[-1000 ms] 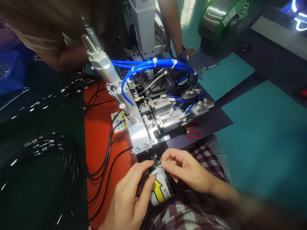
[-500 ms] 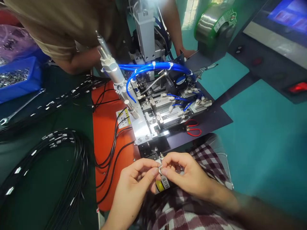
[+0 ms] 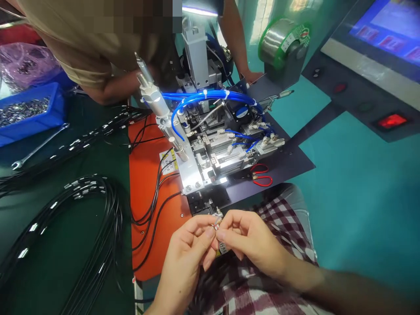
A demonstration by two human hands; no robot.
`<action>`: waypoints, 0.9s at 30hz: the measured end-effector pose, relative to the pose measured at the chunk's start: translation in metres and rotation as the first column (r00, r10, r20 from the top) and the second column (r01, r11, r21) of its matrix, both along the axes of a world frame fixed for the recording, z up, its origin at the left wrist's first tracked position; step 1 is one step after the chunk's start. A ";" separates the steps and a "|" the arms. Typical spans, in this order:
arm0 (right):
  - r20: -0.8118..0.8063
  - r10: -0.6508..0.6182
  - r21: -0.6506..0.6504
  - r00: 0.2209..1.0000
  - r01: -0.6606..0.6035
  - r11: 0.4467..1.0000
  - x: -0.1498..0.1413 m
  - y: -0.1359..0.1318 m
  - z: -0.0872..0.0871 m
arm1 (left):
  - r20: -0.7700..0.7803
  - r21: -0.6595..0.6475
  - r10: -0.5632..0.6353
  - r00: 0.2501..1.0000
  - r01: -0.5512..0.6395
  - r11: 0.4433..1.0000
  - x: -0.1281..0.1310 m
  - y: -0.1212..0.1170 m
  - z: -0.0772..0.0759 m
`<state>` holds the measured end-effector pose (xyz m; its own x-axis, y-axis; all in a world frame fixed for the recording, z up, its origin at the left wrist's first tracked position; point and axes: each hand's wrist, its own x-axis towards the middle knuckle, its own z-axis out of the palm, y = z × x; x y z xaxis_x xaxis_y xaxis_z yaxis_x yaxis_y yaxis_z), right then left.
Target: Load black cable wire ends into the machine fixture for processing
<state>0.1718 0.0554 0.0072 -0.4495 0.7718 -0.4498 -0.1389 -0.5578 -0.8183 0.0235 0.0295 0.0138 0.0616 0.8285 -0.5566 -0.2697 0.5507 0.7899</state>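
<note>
My left hand (image 3: 187,253) and my right hand (image 3: 252,243) meet just in front of the machine, fingers pinched together on a small cable end with thin coloured wires and a metal tip (image 3: 217,218). Black cable runs down from it between my hands over my checked lap. A label with yellow and black print (image 3: 222,248) shows between my fingers. Right above my fingertips sits the small machine (image 3: 210,153) with metal blocks, a silver cylinder (image 3: 154,98) and blue air hoses (image 3: 210,94).
Bundles of black cables with metal ends (image 3: 75,210) lie on the dark green mat at left. A blue bin of metal parts (image 3: 26,111) and a wrench (image 3: 39,146) sit far left. Another person (image 3: 98,48) leans over the machine. A wire spool (image 3: 282,41) and control panel (image 3: 377,87) stand at right.
My view has lifted and shifted left, bringing the blue bin and wrench into sight. My two hands stayed pinched on the cable end, now covering most of the yellow label.
</note>
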 end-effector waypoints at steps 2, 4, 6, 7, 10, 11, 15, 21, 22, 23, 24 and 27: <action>0.027 -0.020 0.013 0.999 0.020 1.000 -0.002 0.000 0.000 | 0.057 -0.009 -0.015 0.998 0.016 1.000 0.000 0.001 -0.002; 0.060 -0.049 0.042 0.997 0.047 0.998 -0.003 0.000 -0.001 | 0.070 0.000 -0.011 0.997 0.011 1.000 -0.001 0.002 -0.003; 0.093 -0.085 0.084 0.992 0.078 0.993 -0.003 -0.002 -0.005 | 0.057 0.002 -0.003 0.998 0.003 1.000 0.000 0.002 -0.004; 0.110 -0.101 0.104 0.989 0.089 0.991 -0.004 -0.003 -0.007 | 0.044 -0.004 -0.001 0.999 0.001 1.000 0.000 0.002 -0.005; 0.149 -0.114 0.138 0.982 0.094 0.986 -0.005 -0.008 -0.012 | -0.005 -0.030 0.001 1.000 -0.001 1.000 0.001 0.002 -0.009; 0.155 -0.111 0.141 0.982 0.089 0.986 -0.006 -0.010 -0.014 | -0.021 -0.033 0.005 1.000 -0.006 0.999 0.001 0.002 -0.010; 0.174 -0.090 0.143 0.981 0.065 0.988 -0.008 -0.012 -0.016 | -0.034 -0.049 0.027 0.999 -0.029 0.998 0.002 0.004 -0.010; 0.262 -0.079 0.210 0.962 0.023 0.977 0.003 -0.001 -0.015 | -0.011 -0.076 0.043 0.999 -0.044 0.996 0.002 0.006 -0.004; 0.270 -0.101 0.228 0.957 0.038 0.973 0.005 0.001 -0.014 | -0.006 -0.078 0.045 0.999 -0.045 0.996 0.002 0.005 -0.004; 0.274 -0.116 0.240 0.955 0.049 0.969 0.006 0.003 -0.014 | 0.001 -0.077 0.046 0.999 -0.045 0.996 0.002 0.004 -0.004; 0.271 -0.122 0.247 0.955 0.053 0.968 0.007 0.004 -0.013 | 0.008 -0.072 0.045 0.999 -0.044 0.996 0.002 0.004 -0.004; 0.248 -0.100 0.239 0.964 0.039 0.970 0.007 0.006 -0.011 | 0.018 -0.043 0.023 1.000 -0.022 0.999 0.001 0.001 -0.007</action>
<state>0.1787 0.0615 -0.0040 -0.2843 0.8928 -0.3493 0.0611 -0.3467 -0.9360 0.0248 0.0307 0.0067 0.0540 0.8051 -0.5907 -0.2971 0.5777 0.7602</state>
